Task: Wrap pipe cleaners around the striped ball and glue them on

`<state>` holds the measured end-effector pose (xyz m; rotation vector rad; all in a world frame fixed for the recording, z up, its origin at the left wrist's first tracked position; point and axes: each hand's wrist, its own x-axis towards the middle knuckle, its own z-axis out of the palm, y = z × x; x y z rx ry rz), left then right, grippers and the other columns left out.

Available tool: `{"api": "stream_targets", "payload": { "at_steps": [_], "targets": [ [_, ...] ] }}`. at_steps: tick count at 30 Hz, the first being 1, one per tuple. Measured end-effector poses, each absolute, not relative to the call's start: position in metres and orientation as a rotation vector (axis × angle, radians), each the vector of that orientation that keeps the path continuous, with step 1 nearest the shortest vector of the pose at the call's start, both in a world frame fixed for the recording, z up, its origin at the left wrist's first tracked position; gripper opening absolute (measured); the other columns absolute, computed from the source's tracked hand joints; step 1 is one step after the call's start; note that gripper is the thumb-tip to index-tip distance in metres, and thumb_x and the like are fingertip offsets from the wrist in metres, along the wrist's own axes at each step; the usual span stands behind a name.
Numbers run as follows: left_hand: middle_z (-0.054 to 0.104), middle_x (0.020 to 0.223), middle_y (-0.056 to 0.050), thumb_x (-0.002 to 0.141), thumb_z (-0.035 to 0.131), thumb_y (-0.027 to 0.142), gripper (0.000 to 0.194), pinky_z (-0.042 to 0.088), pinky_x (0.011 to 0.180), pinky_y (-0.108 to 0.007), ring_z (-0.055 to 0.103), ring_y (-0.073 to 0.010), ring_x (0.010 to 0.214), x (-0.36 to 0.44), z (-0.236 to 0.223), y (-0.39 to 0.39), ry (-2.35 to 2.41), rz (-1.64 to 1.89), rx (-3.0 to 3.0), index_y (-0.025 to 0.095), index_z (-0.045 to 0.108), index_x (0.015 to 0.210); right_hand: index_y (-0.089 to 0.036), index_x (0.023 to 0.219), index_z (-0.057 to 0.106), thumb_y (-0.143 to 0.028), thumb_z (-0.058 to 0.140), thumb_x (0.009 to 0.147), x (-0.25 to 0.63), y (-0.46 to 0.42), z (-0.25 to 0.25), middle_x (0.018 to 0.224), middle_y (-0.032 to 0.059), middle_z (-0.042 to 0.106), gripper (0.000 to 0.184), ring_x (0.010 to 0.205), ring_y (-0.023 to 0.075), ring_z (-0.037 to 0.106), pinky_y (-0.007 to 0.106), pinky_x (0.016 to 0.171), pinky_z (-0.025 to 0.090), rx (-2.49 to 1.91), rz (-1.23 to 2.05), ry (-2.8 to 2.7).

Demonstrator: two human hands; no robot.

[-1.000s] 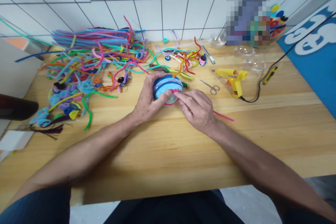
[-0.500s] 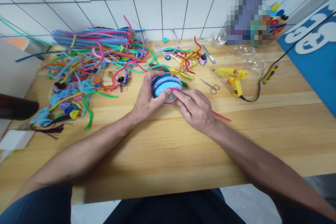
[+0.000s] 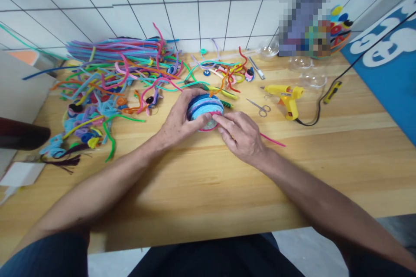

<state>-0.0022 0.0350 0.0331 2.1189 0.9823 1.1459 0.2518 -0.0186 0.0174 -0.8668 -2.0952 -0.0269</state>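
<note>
A ball wrapped in bands of blue, light blue and purple pipe cleaner [image 3: 207,106] is held above the middle of the wooden table. My left hand [image 3: 182,117] curls around its left side, with the thumb pressing on the front. Fingers of my right hand [image 3: 242,134] are closed on a pink pipe cleaner [image 3: 273,140] at the ball's front. One end of that pipe cleaner sticks out to the right past the hand. Part of the ball's lower front looks clear or pale. The fingertips hide just where the pink strand meets it.
Loose pipe cleaners [image 3: 110,82] lie heaped at the left, a bundle [image 3: 117,49] behind them. Right of the ball are small scissors [image 3: 260,107], a yellow glue gun [image 3: 287,97] with a black cord, a utility knife [image 3: 333,92] and clear plastic domes [image 3: 313,77]. A tiled wall [image 3: 182,17] stands behind.
Both hands keep hold of the ball and pink pipe cleaner in almost the same pose. The whole view has shifted slightly; fingertip movement is barely visible.
</note>
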Motion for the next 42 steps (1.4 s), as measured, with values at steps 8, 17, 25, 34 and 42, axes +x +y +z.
{"api": "stream_targets", "payload": {
  "at_steps": [8,17,25,34,42],
  "targets": [
    [0.074,0.153,-0.014,0.102,0.081,0.075,0.070,0.066,0.122,-0.054,0.076,-0.0346,0.140,0.004,0.016,0.035,0.997,1.296,1.967,0.029,0.062,0.151,-0.030,0.162,0.074,-0.015,0.064,0.113,0.253,-0.017,0.013,0.131,0.0119,0.082,0.052,0.119,0.0277,0.079,0.048,0.107,0.071,-0.913,0.009,-2.104],
    [0.073,0.156,-0.014,0.103,0.079,0.076,0.068,0.066,0.123,-0.056,0.075,-0.0354,0.142,0.007,0.013,0.032,1.011,1.326,1.927,0.031,0.062,0.151,-0.028,0.161,0.074,-0.014,0.065,0.112,0.255,-0.018,0.015,0.130,0.0125,0.082,0.052,0.115,0.0273,0.080,0.047,0.103,0.072,-0.871,-0.019,-2.077],
    [0.072,0.153,-0.014,0.102,0.081,0.076,0.073,0.065,0.122,-0.056,0.075,-0.0355,0.141,0.007,0.010,0.029,1.026,1.327,1.932,0.029,0.060,0.154,-0.031,0.148,0.082,-0.003,0.056,0.111,0.259,-0.013,0.012,0.116,0.0080,0.082,0.053,0.104,0.0223,0.079,0.041,0.097,0.071,-0.891,-0.027,-2.049],
    [0.073,0.152,-0.014,0.103,0.081,0.073,0.071,0.065,0.122,-0.054,0.075,-0.0347,0.142,0.009,0.014,0.027,1.025,1.321,1.934,0.027,0.061,0.153,-0.029,0.150,0.081,-0.003,0.059,0.111,0.258,-0.012,0.013,0.113,0.0070,0.081,0.052,0.103,0.0207,0.078,0.037,0.095,0.071,-0.854,-0.043,-2.019],
    [0.073,0.151,-0.014,0.104,0.079,0.073,0.069,0.066,0.122,-0.051,0.076,-0.0336,0.140,0.010,0.019,0.026,1.032,1.294,1.941,0.027,0.059,0.152,-0.031,0.155,0.079,-0.003,0.058,0.111,0.258,-0.012,0.013,0.113,0.0073,0.080,0.056,0.103,0.0215,0.077,0.037,0.094,0.071,-0.831,-0.041,-2.024]
  ]
}}
